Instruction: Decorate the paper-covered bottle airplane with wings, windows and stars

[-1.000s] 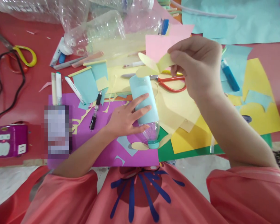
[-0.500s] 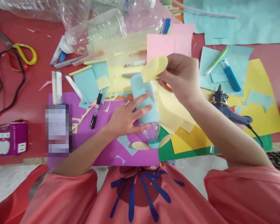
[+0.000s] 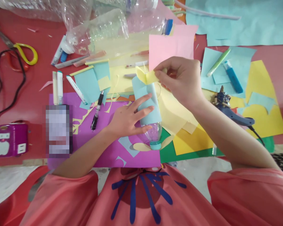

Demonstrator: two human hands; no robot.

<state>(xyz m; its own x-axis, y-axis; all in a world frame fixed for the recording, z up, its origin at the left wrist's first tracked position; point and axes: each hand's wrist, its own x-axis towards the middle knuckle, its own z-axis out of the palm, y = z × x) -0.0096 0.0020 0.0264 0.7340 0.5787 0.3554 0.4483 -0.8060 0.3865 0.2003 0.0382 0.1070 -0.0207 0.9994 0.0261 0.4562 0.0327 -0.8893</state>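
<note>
A small clear plastic bottle (image 3: 153,131) wrapped in light blue paper (image 3: 149,110) lies on its side, its teal cap (image 3: 155,145) toward me. My left hand (image 3: 129,117) holds it from the left, with slightly bent, separated fingers over the wrapper. At the bottle's far end, my right hand (image 3: 179,78) pinches a pale yellow paper piece (image 3: 148,77) between thumb and fingertips. That piece is bent into a folded shape at the wrapper's far edge; whether it is stuck there I cannot tell. Two pale yellow paper ovals (image 3: 141,147) flank the cap.
Purple paper (image 3: 132,160) lies beneath the bottle. A blue glue gun (image 3: 235,116) is at right, with its cord. Scissors (image 3: 25,53), a phone (image 3: 58,130) and a purple box (image 3: 11,139) are at left. Several empty bottles (image 3: 99,31) lie at the back.
My right hand has shifted slightly left and turned, its fingertips now lower. The yellow paper has moved left and changed from broad rounded lobes to a narrower folded shape. My left hand stays put.
</note>
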